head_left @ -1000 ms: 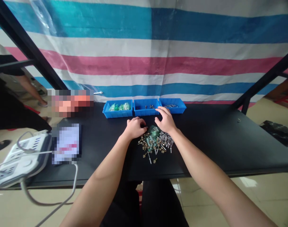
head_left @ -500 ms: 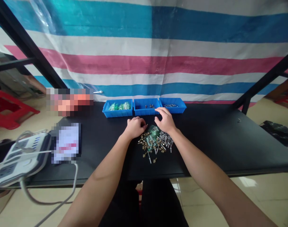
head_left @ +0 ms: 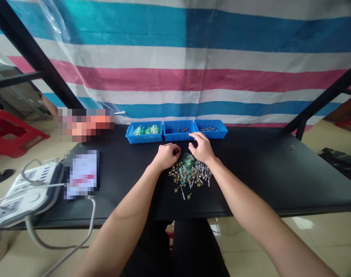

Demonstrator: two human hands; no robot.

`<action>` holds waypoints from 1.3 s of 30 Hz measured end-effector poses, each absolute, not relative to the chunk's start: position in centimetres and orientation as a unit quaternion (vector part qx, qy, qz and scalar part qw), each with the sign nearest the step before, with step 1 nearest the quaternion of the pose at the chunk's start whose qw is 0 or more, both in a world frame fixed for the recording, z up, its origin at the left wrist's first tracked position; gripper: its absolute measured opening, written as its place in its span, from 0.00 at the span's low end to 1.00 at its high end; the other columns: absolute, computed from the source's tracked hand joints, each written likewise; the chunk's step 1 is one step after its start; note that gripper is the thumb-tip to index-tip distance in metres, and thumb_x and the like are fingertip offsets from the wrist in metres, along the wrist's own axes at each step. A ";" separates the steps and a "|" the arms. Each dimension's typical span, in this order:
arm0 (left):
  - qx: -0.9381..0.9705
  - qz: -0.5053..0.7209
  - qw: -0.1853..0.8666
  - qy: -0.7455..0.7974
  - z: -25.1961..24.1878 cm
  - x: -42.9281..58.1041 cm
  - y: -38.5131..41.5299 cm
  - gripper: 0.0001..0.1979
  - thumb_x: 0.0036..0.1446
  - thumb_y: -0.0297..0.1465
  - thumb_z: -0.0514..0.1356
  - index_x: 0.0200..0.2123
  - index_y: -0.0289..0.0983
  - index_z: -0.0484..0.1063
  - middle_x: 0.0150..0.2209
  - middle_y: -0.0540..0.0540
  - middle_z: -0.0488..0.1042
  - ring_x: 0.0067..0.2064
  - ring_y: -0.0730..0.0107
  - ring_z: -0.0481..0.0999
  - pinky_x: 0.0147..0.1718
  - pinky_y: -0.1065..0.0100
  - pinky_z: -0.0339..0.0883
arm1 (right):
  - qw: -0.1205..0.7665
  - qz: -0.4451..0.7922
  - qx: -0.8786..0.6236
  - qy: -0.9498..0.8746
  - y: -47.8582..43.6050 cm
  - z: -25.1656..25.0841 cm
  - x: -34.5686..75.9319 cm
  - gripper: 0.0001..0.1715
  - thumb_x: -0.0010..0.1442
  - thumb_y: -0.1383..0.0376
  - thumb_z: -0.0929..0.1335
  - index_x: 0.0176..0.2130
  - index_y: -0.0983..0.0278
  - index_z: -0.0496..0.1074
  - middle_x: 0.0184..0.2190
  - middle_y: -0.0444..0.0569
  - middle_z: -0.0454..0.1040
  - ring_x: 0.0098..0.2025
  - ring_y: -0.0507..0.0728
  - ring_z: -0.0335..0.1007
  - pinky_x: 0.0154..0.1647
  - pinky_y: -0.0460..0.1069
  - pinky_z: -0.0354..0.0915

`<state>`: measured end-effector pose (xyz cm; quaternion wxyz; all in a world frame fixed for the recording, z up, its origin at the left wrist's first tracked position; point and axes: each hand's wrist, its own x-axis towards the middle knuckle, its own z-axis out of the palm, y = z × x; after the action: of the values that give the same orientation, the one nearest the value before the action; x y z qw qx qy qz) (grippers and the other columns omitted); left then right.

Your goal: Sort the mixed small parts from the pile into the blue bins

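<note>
A mixed pile lies on the black table in front of me: brass-coloured screws (head_left: 177,177), silver pop rivets (head_left: 203,171) and small green-clear plastic packets (head_left: 188,163). My left hand (head_left: 167,156) is at the pile's far left edge, thumb and fingertips pinched together; whatever is between them is too small to name. Over the pile's far right side is my right hand (head_left: 203,148), its thumb and fingers apart and nothing visible in them. Its fingertips are close to the front of the middle blue bin (head_left: 175,137), which holds a few screws.
The left blue bin (head_left: 145,139) holds green packets, the right blue bin (head_left: 218,134) rivets. At left are a white power strip (head_left: 28,196) with cables and a blurred-out flat object (head_left: 81,175). A striped sheet (head_left: 163,77) hangs behind. One small piece (head_left: 292,147) lies far right.
Both hands stay almost in place. The left fingertips have shifted slightly, and the light tip seen at them before now looks dark. At far left, a person's arm has moved a little.
</note>
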<state>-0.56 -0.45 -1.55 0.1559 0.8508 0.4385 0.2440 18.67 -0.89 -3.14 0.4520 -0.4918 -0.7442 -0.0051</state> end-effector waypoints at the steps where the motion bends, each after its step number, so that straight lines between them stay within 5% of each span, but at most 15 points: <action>1: 0.848 0.258 0.166 0.432 -1.6 -0.5 -0.5 0.10 0.51 0.30 0.57 0.36 0.37 0.75 0.33 0.46 0.76 0.35 0.65 0.75 0.38 0.66 0.65 | 0.452 -0.006 -0.490 -0.745 -0.9 -3.1 18.7 0.21 0.55 0.68 0.64 0.49 0.66 0.71 0.47 0.56 0.72 0.50 0.61 0.68 0.52 0.56 0.68; 13: 0.772 0.387 0.207 0.460 -0.5 -0.3 -1.3 0.03 0.41 0.28 0.58 0.24 0.37 0.66 0.22 0.53 0.70 0.24 0.74 0.67 0.28 0.71 0.63 | 0.427 0.011 -0.470 -0.773 -1.6 -2.4 18.1 0.16 0.57 0.67 0.63 0.44 0.64 0.74 0.40 0.53 0.76 0.44 0.60 0.70 0.48 0.56 0.69; 20: 0.702 0.453 0.235 0.497 -0.7 -0.5 -0.6 0.15 0.47 0.31 0.58 0.40 0.36 0.74 0.26 0.51 0.75 0.28 0.71 0.73 0.34 0.69 0.67 | 0.426 0.027 -0.453 -0.783 -2.1 -2.1 17.5 0.13 0.57 0.67 0.64 0.40 0.63 0.75 0.37 0.51 0.77 0.42 0.59 0.71 0.46 0.55 0.69; 27: 0.708 0.446 0.283 0.469 -1.3 -0.4 -0.2 0.12 0.50 0.35 0.62 0.38 0.36 0.76 0.33 0.46 0.79 0.36 0.65 0.79 0.38 0.65 0.71 | 0.387 0.113 -0.453 -0.795 -3.1 -1.7 17.0 0.28 0.53 0.65 0.66 0.54 0.63 0.69 0.38 0.48 0.78 0.33 0.55 0.70 0.38 0.51 0.70; 35: 0.699 0.448 0.283 0.480 -1.5 -0.2 -0.2 0.09 0.51 0.32 0.63 0.36 0.37 0.70 0.36 0.44 0.80 0.41 0.61 0.79 0.41 0.64 0.72 | 0.388 0.101 -0.418 -0.815 -3.3 -1.5 17.0 0.32 0.55 0.65 0.66 0.59 0.60 0.65 0.52 0.50 0.73 0.46 0.58 0.72 0.46 0.55 0.71; 39: 0.705 0.429 0.283 0.489 -1.2 -0.1 -0.6 0.17 0.52 0.31 0.62 0.45 0.37 0.66 0.36 0.44 0.80 0.37 0.62 0.80 0.39 0.65 0.72 | 0.397 0.083 -0.391 -0.826 -3.2 -1.4 16.8 0.28 0.55 0.66 0.66 0.56 0.62 0.69 0.54 0.51 0.71 0.56 0.58 0.67 0.57 0.57 0.65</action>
<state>-0.10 -0.64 -1.18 0.2825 0.7055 0.4887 0.4286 16.83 -3.23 -1.39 0.3973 -0.3915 -0.8258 0.0834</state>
